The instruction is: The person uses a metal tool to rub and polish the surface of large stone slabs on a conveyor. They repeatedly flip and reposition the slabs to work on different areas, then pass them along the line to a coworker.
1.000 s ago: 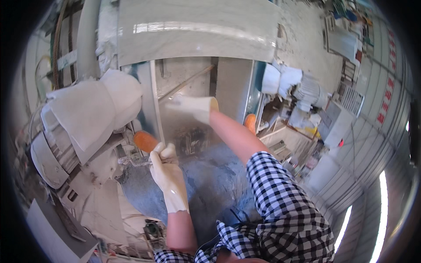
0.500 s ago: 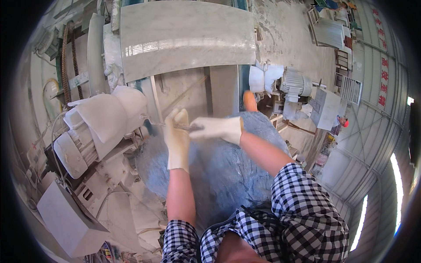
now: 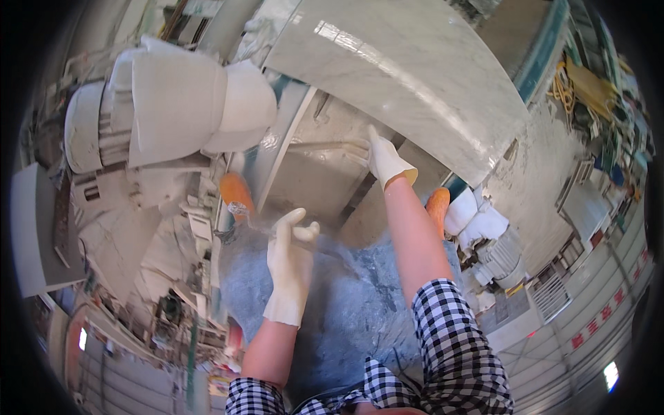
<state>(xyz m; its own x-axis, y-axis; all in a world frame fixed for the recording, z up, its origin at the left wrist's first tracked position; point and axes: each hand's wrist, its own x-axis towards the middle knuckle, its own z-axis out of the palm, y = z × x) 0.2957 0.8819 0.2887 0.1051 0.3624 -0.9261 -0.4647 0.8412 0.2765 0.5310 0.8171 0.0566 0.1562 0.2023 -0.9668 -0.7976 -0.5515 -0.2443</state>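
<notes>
My left hand (image 3: 289, 273), in a cream rubber glove, is held above my blue apron (image 3: 360, 311). Its fingers are curled round a thin greyish rod-like tool (image 3: 339, 254), blurred and partly hidden by the glove; I cannot make out its exact kind. My right hand (image 3: 387, 159), gloved the same way, reaches ahead over a recess beneath a grey-white polished stone slab (image 3: 408, 76). Its fingers look stretched and apart, close to one end of a narrow light strip (image 3: 321, 146) across the recess. Whether they touch the strip I cannot tell.
A motor wrapped in white sheeting (image 3: 176, 104) stands at the left, and another motor (image 3: 501, 256) at the right. Orange shoe tips (image 3: 236, 190) show beside the machine's frame. Yellow cable (image 3: 564, 86) and a barred rack (image 3: 552, 296) lie farther right.
My right hand has left the rod-like tool and moved forward over the recess. My left hand has come lower and nearer me, keeping the tool. The whole view has turned.
</notes>
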